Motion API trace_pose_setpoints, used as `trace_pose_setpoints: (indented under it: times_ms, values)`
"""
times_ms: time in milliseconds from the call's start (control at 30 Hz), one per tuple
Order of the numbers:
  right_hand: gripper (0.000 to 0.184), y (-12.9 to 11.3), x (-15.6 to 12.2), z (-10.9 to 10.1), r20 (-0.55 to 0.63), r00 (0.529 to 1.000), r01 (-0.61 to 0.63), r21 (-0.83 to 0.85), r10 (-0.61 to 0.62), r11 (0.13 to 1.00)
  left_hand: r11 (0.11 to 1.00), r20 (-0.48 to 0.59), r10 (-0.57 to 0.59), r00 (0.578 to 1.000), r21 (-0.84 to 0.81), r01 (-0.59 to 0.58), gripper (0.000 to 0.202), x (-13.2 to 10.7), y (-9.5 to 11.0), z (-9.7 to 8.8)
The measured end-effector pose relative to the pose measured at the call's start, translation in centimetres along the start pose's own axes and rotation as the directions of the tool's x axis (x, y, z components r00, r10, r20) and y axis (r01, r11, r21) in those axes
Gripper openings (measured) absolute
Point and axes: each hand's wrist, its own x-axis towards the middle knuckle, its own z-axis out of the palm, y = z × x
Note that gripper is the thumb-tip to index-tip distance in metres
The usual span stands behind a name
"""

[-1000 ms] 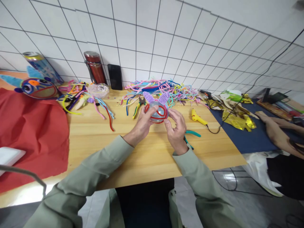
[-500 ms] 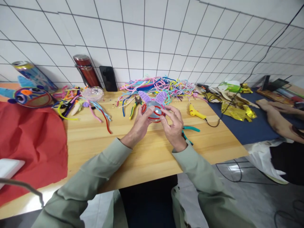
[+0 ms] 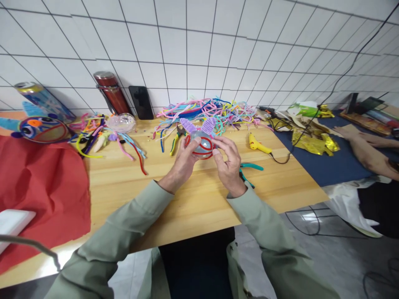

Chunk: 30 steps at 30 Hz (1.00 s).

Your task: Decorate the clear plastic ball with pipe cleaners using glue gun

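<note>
Centre: clear ball (image 3: pixel 202 143), raised just above the table (image 3: pixel 131 182) and gripped from both sides. Left hand (image 3: pixel 182 164) curled against the ball's left flank, thumb on the front face. Right hand (image 3: pixel 229 162) closed on the right flank, fingertips pinching at the red pipe cleaner (image 3: pixel 199 156) looped around the ball.

Already in place, judging by the piece itself: two purple ears (image 3: pixel 188 124) standing up from the top, and the red loop across the front. Not visible on the ball: eyes or any other features, unlike the finished face (image 3: pixel 40 128) lying at far left on the red paper (image 3: pixel 40 182); so probably about midway, with the red loop not yet settled.

Behind the hands: a loose pile of pipe cleaners (image 3: pixel 212 110), with pliers (image 3: pixel 175 139) just left of the ball. To the right: yellow glue gun (image 3: pixel 258 145), corded, and a teal-handled tool (image 3: pixel 249 168) partly hidden under the right wrist. To the left: a second clear ball (image 3: pixel 121 122), undecorated, among scattered pipe cleaner offcuts. Against the tiled wall: red flask (image 3: pixel 112 93) and dark phone (image 3: pixel 141 102).

Far right: another person's arm (image 3: pixel 364 153) resting on a blue mat (image 3: pixel 327 170), beside crumpled gold foil (image 3: pixel 311 143).
</note>
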Motion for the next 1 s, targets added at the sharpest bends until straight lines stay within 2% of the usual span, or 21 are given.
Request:
trace_pose_setpoints:
  times_ms: [300, 567, 667, 1000]
  values:
    - [0.023, 0.25, -0.04, 0.26, 0.003, 0.999, -0.031, -0.009, 0.031, 0.999, 1.0, -0.003, 0.005, 1.0, 0.002, -0.005, 0.063, -0.2, 0.01, 0.18]
    - [0.022, 0.32, -0.04, 0.34, -0.021, 1.0, 0.015, -0.031, -0.016, 0.999, 1.0, 0.0, -0.013, 1.0, 0.003, 0.013, 0.064, -0.18, 0.16, 0.27]
    - [0.022, 0.37, -0.05, 0.36, -0.013, 1.0, -0.003, -0.054, 0.002, 0.999, 1.0, -0.01, -0.018, 1.0, 0.008, 0.018, 0.064, -0.15, 0.16, 0.3]
    - [0.021, 0.37, -0.09, 0.47, -0.027, 1.0, 0.004, -0.012, -0.004, 1.0, 1.0, -0.041, -0.015, 0.999, -0.013, 0.014, 0.066, -0.12, -0.22, 0.11]
